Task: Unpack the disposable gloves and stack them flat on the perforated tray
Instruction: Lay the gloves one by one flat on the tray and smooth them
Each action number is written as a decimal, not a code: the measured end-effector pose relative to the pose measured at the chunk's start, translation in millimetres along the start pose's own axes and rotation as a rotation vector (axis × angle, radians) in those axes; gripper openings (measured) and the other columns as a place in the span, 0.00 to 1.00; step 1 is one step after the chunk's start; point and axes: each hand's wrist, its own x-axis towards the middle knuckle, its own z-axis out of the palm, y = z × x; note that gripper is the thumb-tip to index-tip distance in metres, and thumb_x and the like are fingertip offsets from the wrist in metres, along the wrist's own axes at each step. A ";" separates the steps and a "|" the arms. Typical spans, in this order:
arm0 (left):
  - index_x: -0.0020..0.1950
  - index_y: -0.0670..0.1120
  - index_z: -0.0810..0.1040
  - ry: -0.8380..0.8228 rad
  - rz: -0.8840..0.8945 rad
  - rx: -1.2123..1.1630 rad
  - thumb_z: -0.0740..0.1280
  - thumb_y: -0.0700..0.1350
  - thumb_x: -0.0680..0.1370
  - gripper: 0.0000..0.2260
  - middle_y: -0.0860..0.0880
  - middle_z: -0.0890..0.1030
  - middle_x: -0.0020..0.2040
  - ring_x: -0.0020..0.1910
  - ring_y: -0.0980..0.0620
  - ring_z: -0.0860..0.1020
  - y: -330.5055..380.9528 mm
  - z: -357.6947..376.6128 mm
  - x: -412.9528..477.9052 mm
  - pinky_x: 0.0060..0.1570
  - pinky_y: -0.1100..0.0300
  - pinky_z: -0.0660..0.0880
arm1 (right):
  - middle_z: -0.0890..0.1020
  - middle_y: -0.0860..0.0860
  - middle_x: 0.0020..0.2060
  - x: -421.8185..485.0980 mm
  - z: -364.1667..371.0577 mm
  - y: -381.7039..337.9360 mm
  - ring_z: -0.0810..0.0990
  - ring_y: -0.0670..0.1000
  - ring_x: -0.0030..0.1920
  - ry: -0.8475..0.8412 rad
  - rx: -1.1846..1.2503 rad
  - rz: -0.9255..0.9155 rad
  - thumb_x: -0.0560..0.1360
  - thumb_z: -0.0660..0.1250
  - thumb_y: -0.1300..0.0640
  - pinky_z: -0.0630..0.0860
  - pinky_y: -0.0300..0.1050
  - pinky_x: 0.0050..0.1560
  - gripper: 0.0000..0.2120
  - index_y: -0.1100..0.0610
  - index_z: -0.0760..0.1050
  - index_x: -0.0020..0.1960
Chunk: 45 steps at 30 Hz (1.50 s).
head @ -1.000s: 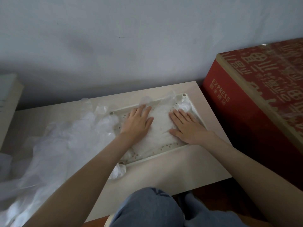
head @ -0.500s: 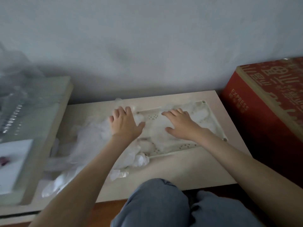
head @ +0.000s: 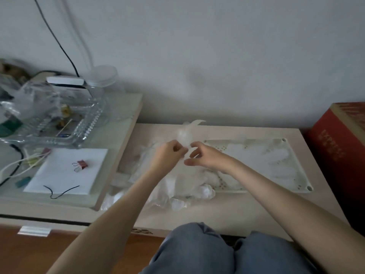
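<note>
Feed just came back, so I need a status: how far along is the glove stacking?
Done: some gloves lie flat on the perforated tray. In hand: left hand and right hand hold up one glove beside it. Left: a crumpled pile of gloves at the tray's left end.

Over on the left bench (head: 126,107), a ribbed glass tray (head: 87,127) sits behind a white paper pad (head: 59,175) carrying a red binder clip (head: 81,165) and a black thread (head: 59,192). Clear lidded jar (head: 104,80) by the wall, black cable (head: 59,42) running up. Far right, a red cardboard box (head: 339,151).
</note>
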 end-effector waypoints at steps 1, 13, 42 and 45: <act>0.43 0.44 0.79 -0.010 0.017 -0.116 0.67 0.48 0.78 0.08 0.50 0.80 0.38 0.38 0.53 0.77 2.3 -3.8 -0.9 0.41 0.57 0.73 | 0.77 0.48 0.57 1.0 1.0 -2.9 0.77 0.48 0.57 -0.025 0.058 0.012 0.68 0.74 0.41 0.73 0.42 0.53 0.37 0.51 0.64 0.71; 0.51 0.45 0.77 0.053 0.005 -0.598 0.63 0.41 0.80 0.04 0.48 0.80 0.50 0.48 0.51 0.78 -2.0 -10.8 -3.1 0.52 0.57 0.73 | 0.82 0.53 0.38 6.7 8.3 -5.7 0.80 0.49 0.38 0.203 0.493 -0.102 0.79 0.61 0.63 0.76 0.40 0.40 0.08 0.59 0.78 0.45; 0.53 0.42 0.77 -0.622 0.049 -0.185 0.61 0.34 0.78 0.09 0.45 0.78 0.43 0.40 0.52 0.77 58.0 95.4 47.9 0.44 0.63 0.76 | 0.83 0.53 0.34 -68.6 -101.3 126.0 0.84 0.51 0.38 0.478 1.044 -0.032 0.78 0.61 0.66 0.79 0.43 0.40 0.07 0.62 0.75 0.43; 0.48 0.44 0.77 -0.553 0.000 -0.254 0.61 0.38 0.80 0.07 0.47 0.78 0.40 0.40 0.51 0.77 64.5 109.4 50.4 0.46 0.58 0.75 | 0.83 0.54 0.39 -74.1 -102.9 136.1 0.83 0.52 0.43 0.473 1.008 -0.069 0.77 0.62 0.67 0.79 0.44 0.43 0.06 0.60 0.75 0.44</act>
